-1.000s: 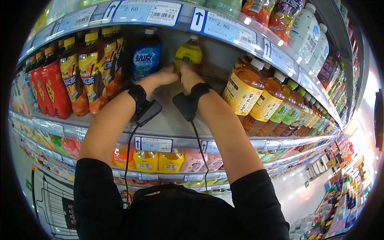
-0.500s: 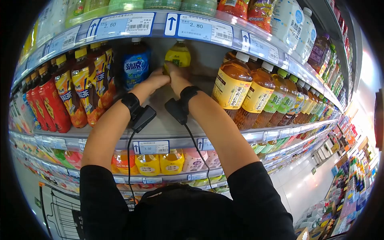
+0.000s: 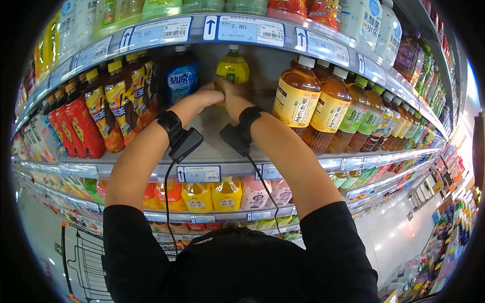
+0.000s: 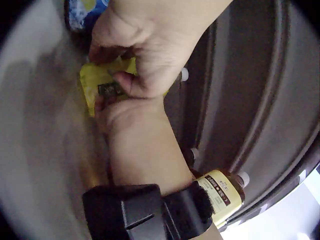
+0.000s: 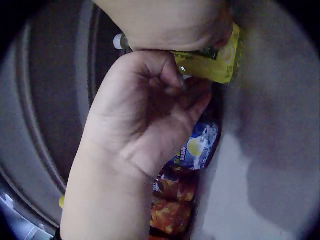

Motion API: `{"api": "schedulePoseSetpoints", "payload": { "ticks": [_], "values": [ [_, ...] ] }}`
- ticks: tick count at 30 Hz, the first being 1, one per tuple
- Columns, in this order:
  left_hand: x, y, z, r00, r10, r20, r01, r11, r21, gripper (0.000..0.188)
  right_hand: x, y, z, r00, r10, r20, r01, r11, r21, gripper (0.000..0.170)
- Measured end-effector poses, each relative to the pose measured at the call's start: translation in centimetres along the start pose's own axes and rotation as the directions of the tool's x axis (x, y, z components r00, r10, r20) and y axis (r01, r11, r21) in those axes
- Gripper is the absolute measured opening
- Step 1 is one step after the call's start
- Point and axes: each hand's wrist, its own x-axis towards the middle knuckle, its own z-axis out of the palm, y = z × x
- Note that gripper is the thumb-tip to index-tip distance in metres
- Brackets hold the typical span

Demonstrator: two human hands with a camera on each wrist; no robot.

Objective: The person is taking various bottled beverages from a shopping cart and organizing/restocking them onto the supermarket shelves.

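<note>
A yellow drink bottle (image 3: 235, 64) with a white cap stands upright at the back of the shelf. Both hands grip its lower part, wrists close together. My left hand (image 3: 206, 97) is on its left side; in the left wrist view its thumb bends across the front of the dark label. On the other side, my right hand (image 3: 235, 94) reaches round the bottle, covering part of the label in the right wrist view (image 5: 175, 25). Some fingertips are hidden behind the bottle. A blue-labelled bottle (image 3: 181, 78) stands just left of the left hand.
Orange-and-yellow iced tea bottles (image 3: 118, 103) and red bottles (image 3: 83, 129) line the left. Large yellow-labelled tea bottles (image 3: 298, 93) stand at right. A shelf edge with price tags (image 3: 250, 31) passes above the hands. A cart (image 3: 86, 257) is at lower left.
The head view has tilted and shifted slightly, moving the shelves in the picture. Both hands stay at the yellow bottle, which stands in about the same place beside the blue one.
</note>
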Motion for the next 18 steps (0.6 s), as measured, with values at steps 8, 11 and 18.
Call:
{"api": "schedulePoseSetpoints", "payload": {
  "ticks": [8,11,18],
  "values": [
    [2.8,-3.9,-0.2,0.995,-0.041,0.095,0.043,0.999,-0.025,0.043,-1.4,-1.0,-1.6,0.999,0.01,0.037,-0.006,0.994,-0.112,0.062],
    [1.3,-2.9,0.2,0.996,-0.065,-0.065,0.059,0.994,-0.096,0.06,0.2,-0.9,-0.7,0.986,0.087,0.142,-0.063,0.985,-0.162,0.083],
    [-1.0,-2.0,-1.4,0.977,-0.059,-0.206,0.053,0.998,-0.036,0.079,-5.8,-6.8,-1.6,0.989,0.141,0.039,-0.116,0.916,-0.385,0.081]
  ]
}}
